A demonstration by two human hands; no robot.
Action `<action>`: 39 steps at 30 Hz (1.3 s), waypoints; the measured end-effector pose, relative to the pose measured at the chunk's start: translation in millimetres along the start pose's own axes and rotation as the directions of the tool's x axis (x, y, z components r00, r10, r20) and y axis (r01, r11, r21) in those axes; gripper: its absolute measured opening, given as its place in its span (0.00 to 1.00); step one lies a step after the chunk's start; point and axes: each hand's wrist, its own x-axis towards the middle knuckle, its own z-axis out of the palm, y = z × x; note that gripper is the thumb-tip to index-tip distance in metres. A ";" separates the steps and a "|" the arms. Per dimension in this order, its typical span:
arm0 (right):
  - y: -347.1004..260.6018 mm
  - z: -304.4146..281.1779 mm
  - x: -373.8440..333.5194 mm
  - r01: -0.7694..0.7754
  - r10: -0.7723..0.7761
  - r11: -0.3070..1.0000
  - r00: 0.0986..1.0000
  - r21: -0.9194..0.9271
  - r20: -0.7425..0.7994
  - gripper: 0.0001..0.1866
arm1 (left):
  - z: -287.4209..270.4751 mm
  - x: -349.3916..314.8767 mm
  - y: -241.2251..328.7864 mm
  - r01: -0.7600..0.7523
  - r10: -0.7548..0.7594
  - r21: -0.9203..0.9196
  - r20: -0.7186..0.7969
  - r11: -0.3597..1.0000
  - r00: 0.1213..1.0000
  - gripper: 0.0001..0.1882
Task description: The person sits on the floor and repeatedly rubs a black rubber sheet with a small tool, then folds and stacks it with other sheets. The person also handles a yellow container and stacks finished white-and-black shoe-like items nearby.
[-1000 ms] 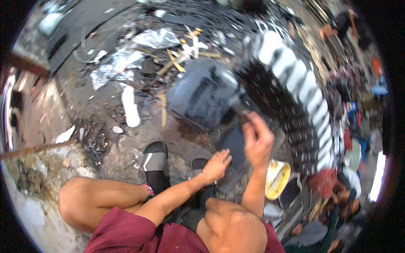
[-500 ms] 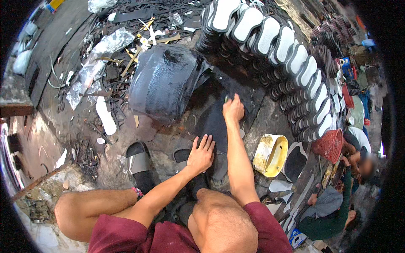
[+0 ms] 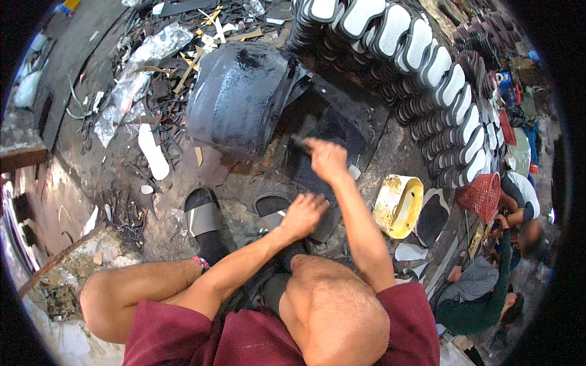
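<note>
My right hand (image 3: 329, 160) is closed around a small slim tool with a dark greenish end (image 3: 299, 143); its exact kind is blurred. It hovers over or touches a flat black sheet (image 3: 339, 131) on the ground in front of me. At the near edge of that sheet, my left hand (image 3: 305, 215) has its fingers bent and drawn together, and what lies under them is hidden. Just beyond, left of the sheet, a thick curved stack of black sheets (image 3: 235, 104) rests on the floor.
Long rows of stacked soles with white tops (image 3: 390, 30) curve around the far right. A yellowed white container (image 3: 397, 206) and a red basket (image 3: 479, 196) stand at the right, near other people (image 3: 482, 299). Dark scraps and clear plastic (image 3: 162, 46) litter the left.
My right hand has come nearer and tilted left with the tool. My left hand has shifted right and its spread fingers have curled. The black sheet appears turned.
</note>
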 end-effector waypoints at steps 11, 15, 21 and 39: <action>-47.8 -2.8 -69.1 0.032 -0.009 0.916 0.998 0.399 -0.059 0.16 | 12.5 -16.0 25.0 -0.008 0.039 -0.198 0.155 0.980 0.987 0.18; 7.6 -88.2 -19.8 0.000 0.229 0.783 0.930 0.622 -0.287 0.17 | -31.7 -2.8 11.3 0.064 -0.092 -0.325 -0.073 0.944 0.993 0.23; 129.3 -54.5 36.9 -0.264 0.310 0.938 0.929 0.227 -0.201 0.20 | -86.2 60.3 19.1 0.022 -0.097 -0.428 -0.155 0.903 0.983 0.21; -20.4 11.0 -100.8 0.157 -0.142 0.981 0.981 0.115 -0.129 0.16 | -19.7 -1.4 -44.9 0.391 -0.774 -0.676 -0.469 0.624 0.425 0.15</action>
